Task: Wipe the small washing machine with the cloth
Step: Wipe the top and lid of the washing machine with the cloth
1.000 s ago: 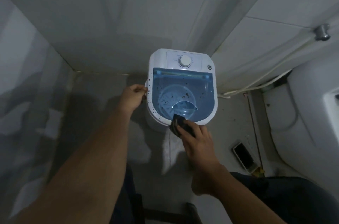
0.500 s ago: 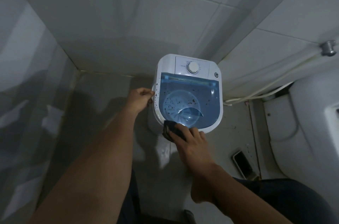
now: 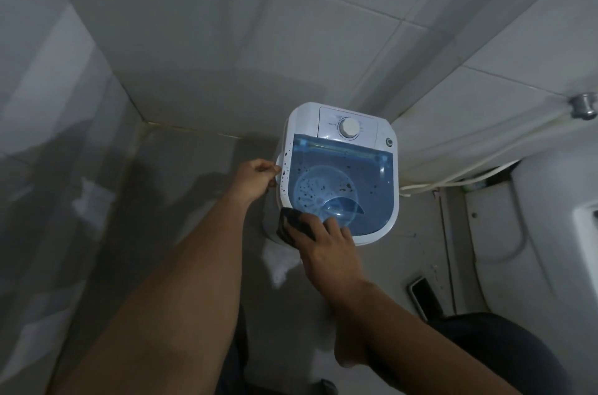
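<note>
Small washing machine [image 3: 339,174] on floor by far wall. Right hand [image 3: 326,245] fingers clamped on dark cloth [image 3: 293,226] at near-left rim; left hand [image 3: 255,179] fingers curled on left edge. Risk: specks smear; phone [image 3: 424,296] near knee gets kicked.

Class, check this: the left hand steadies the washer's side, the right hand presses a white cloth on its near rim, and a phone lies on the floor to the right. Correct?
Not quite: the cloth is dark, not white, as the head view shows. The rest holds: the left hand steadies the washer's side, the right hand presses the cloth on the near rim, and a phone lies on the floor to the right.
</note>
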`<action>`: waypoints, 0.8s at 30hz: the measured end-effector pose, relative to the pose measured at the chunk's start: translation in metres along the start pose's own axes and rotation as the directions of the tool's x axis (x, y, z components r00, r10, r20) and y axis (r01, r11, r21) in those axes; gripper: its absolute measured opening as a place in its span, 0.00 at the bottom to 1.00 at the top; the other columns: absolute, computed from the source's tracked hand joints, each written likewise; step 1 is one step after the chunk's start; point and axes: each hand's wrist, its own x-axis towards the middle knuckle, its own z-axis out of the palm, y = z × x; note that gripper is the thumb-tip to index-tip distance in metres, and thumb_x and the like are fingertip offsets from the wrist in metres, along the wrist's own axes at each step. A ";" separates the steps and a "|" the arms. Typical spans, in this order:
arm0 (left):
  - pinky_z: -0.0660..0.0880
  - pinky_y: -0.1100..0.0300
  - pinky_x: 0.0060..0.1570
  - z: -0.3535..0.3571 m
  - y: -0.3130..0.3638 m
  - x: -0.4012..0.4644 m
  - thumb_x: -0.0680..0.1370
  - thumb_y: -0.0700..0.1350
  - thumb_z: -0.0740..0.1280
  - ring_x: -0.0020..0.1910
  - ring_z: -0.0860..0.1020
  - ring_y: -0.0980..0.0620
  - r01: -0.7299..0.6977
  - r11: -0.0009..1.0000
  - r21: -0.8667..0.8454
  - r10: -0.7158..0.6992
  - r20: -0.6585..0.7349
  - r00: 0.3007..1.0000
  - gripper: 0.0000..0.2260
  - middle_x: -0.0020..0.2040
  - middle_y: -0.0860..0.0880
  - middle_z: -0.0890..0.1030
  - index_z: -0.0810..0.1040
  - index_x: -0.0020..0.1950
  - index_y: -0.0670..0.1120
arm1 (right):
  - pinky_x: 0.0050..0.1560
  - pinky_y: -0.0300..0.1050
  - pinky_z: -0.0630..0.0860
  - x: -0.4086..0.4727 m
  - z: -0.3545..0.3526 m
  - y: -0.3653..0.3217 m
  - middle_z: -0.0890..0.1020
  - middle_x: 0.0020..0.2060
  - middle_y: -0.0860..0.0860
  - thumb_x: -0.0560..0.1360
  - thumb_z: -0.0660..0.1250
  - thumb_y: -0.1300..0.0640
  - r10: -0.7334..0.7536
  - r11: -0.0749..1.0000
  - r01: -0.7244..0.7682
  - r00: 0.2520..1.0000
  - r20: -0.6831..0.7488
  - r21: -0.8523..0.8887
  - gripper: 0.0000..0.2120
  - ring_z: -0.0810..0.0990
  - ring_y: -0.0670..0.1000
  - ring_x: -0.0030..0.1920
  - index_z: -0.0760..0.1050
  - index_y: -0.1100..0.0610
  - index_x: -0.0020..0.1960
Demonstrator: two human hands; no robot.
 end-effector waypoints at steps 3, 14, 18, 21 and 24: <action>0.75 0.54 0.44 -0.001 0.000 0.000 0.78 0.42 0.71 0.33 0.77 0.53 0.018 1.000 -0.019 -0.017 0.010 1.000 0.03 0.36 0.49 0.80 0.80 0.44 0.46 | 0.48 0.56 0.76 0.010 -0.007 0.005 0.75 0.65 0.51 0.74 0.67 0.57 -0.021 0.999 0.021 1.000 0.019 -0.035 0.25 0.76 0.59 0.53 0.74 0.45 0.71; 0.73 0.58 0.45 -0.002 0.002 -0.002 0.78 0.44 0.70 0.33 0.78 0.54 0.134 0.984 -0.116 -0.127 0.072 0.989 0.03 0.35 0.49 0.80 0.78 0.45 0.49 | 0.59 0.60 0.75 0.154 -0.076 0.051 0.74 0.66 0.55 0.80 0.64 0.55 -0.025 0.980 0.040 0.997 0.076 -0.194 0.19 0.73 0.61 0.63 0.75 0.48 0.70; 0.74 0.57 0.48 -0.001 0.002 -0.002 0.78 0.44 0.70 0.35 0.79 0.53 0.124 0.986 -0.107 -0.119 0.052 0.991 0.02 0.37 0.49 0.80 0.79 0.46 0.49 | 0.58 0.58 0.72 0.197 -0.077 0.064 0.73 0.66 0.54 0.79 0.64 0.56 0.083 0.981 -0.073 0.995 0.050 -0.182 0.17 0.72 0.62 0.64 0.76 0.49 0.68; 0.75 0.57 0.47 -0.002 0.002 -0.001 0.77 0.44 0.71 0.35 0.79 0.54 0.126 0.986 -0.110 -0.121 0.055 0.991 0.02 0.35 0.50 0.80 0.79 0.46 0.49 | 0.55 0.59 0.74 0.185 -0.065 0.054 0.73 0.64 0.55 0.80 0.63 0.55 0.077 0.985 -0.081 0.996 -0.035 -0.150 0.17 0.73 0.63 0.60 0.75 0.50 0.68; 0.74 0.58 0.44 -0.002 0.002 -0.002 0.78 0.40 0.68 0.32 0.79 0.55 0.133 0.984 -0.117 -0.126 0.064 0.990 0.04 0.35 0.50 0.81 0.78 0.45 0.49 | 0.52 0.59 0.77 0.139 -0.050 0.046 0.76 0.62 0.57 0.80 0.61 0.50 -0.124 0.990 0.119 0.990 -0.065 -0.073 0.19 0.76 0.63 0.55 0.74 0.51 0.70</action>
